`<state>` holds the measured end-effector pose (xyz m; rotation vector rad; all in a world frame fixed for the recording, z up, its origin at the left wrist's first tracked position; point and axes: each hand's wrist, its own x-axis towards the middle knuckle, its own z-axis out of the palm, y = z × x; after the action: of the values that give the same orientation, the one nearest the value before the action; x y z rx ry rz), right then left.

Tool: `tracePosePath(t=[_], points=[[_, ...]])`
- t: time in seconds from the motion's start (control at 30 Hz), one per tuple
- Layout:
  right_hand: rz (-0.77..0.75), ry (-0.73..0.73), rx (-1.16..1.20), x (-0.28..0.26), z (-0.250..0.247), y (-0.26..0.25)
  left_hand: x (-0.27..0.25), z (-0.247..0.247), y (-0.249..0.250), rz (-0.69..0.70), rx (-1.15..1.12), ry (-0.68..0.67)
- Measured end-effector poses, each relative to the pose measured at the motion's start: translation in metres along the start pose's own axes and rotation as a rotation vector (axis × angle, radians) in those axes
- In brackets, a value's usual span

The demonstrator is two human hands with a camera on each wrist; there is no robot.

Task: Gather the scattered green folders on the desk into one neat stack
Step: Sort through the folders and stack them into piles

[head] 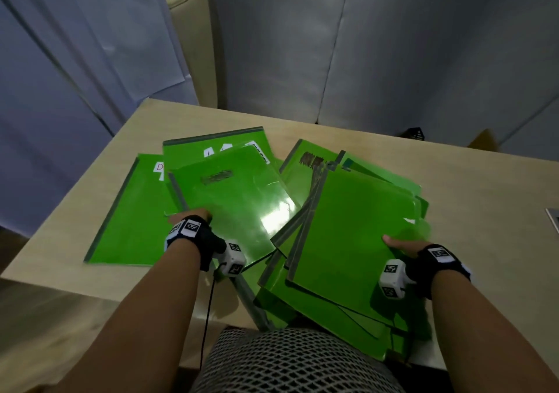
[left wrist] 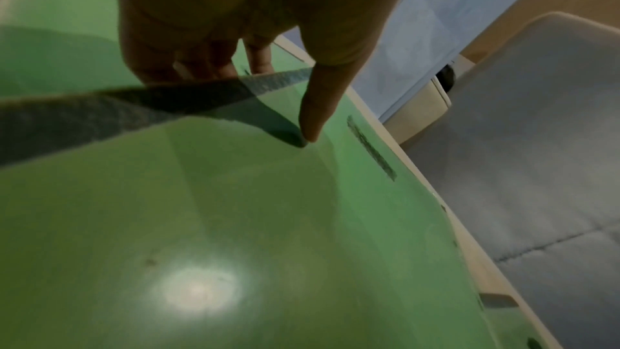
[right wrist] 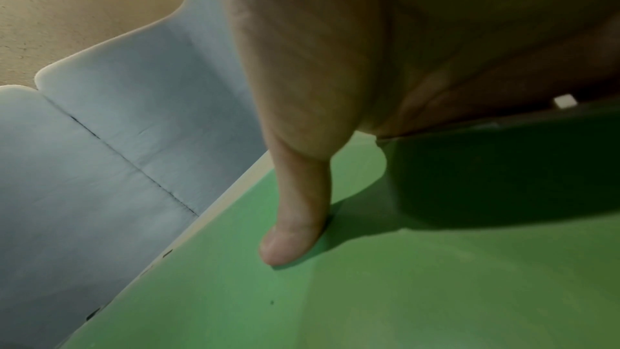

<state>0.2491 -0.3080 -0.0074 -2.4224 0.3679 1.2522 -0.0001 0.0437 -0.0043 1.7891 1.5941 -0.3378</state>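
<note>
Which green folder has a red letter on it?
The folder at the far left, lying flat on the desk. Its white label shows a red "D" near the top; the other folders' labels show no red letter.

— Where do the folders lie on the desk (head: 472,187)?
— Two overlapping fans: the left pile (head: 230,199) toward ten o'clock, the right pile (head: 348,235) toward four o'clock, overhanging the near edge.
— And beyond the desk?
— A sofa (head: 393,60) at twelve o'clock.
</note>
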Motion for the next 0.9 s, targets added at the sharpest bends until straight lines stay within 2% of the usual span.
tracePosePath(t=[0.13, 0.17, 0.3, 0.37, 0.43, 0.6, 0.67, 0.77, 0.9], points=[[-0.002, -0.001, 0.031, 0.007, 0.001, 0.001, 0.002, 0.000, -0.009, 0.090, 0.198, -0.072], [0.003, -0.010, 0.020, 0.009, 0.001, 0.001, -0.002, -0.002, -0.006, 0.073, 0.135, -0.070], [-0.006, -0.028, 0.025, 0.002, 0.000, -0.002, -0.005, -0.014, 0.023, -0.033, -0.273, 0.140], [0.016, -0.039, 0.057, 0.002, -0.001, -0.004, -0.011, -0.026, 0.047, -0.041, -0.442, 0.162], [0.023, -0.052, 0.071, 0.003, 0.000, -0.004, -0.013, -0.037, 0.072, 0.073, -0.455, 0.219], [0.013, -0.019, 0.061, 0.002, 0.003, -0.002, -0.039, -0.057, 0.134, 0.486, -0.249, 0.338], [0.017, -0.024, 0.056, 0.001, 0.004, -0.003, -0.053, -0.071, 0.159, 0.599, -0.205, 0.373], [0.006, -0.015, 0.060, -0.002, 0.003, -0.004, -0.062, -0.094, 0.188, 0.672, -0.332, 0.299], [0.006, 0.003, 0.108, -0.005, 0.002, -0.001, -0.062, -0.092, 0.199, 0.608, -0.482, 0.092]])
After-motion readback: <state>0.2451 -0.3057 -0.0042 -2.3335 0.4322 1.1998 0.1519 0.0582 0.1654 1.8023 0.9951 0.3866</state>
